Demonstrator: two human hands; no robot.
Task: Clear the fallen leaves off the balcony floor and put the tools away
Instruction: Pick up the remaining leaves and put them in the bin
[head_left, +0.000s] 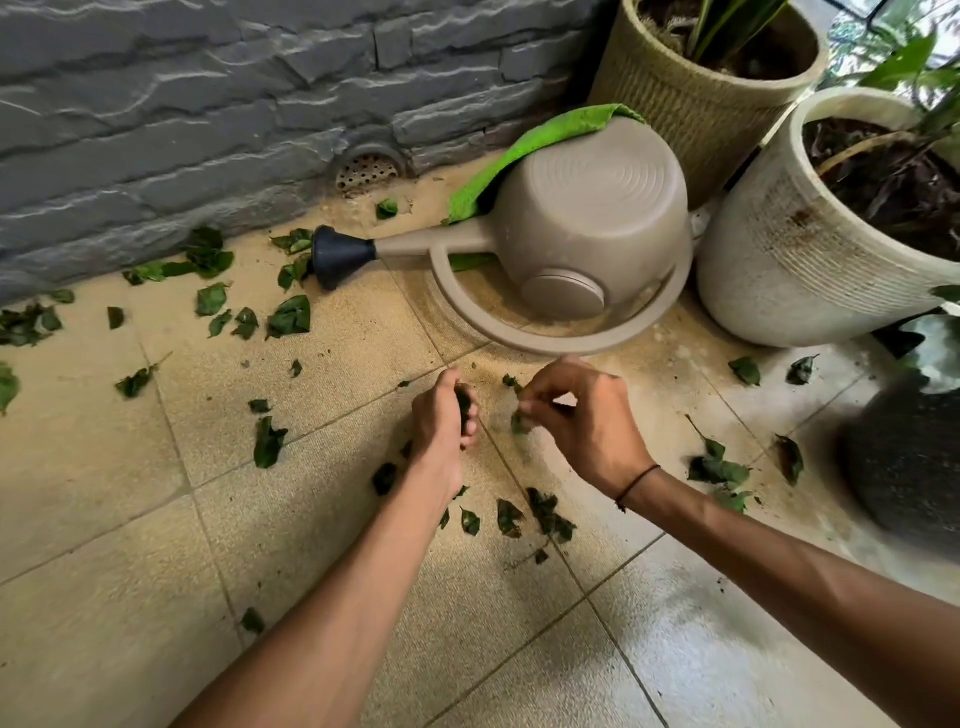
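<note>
Both arms reach forward and down over the beige tiled floor (130, 519). The left hand (441, 421) has its fingers curled around a small bunch of dark green leaves (464, 408), which shows between the fingers and the palm. The right hand (582, 415) is just beside it, with the fingers bent and the fingertips (527, 408) pinching a small leaf piece (518, 423); this part is blurred, so the exact grip is not clear. On the right wrist there is a thin dark string bracelet (636, 486).

Many fallen leaves (288, 317) lie scattered on the tiles. One group is along the foot of the grey stone wall (208, 104) at the left. Other leaves (545, 514) lie between the two forearms, and some more (719, 470) are to the right of the right wrist.

Behind the hands a taupe plastic watering can (592, 218) lies on its side, the spout with a dark blue rose (337, 257) pointing to the left. A bright green cloth (530, 150) is draped over the can and hangs down behind it. A round drain grate (366, 171) is in the bottom of the wall.

To the right of the can stands a white ribbed plant pot (779, 270), touching or almost touching the can. Behind it there is a beige woven-look pot (675, 104). Both contain soil and plants. At the right edge a dark blurred object (904, 467) is on the floor; I cannot tell what it is.
</note>
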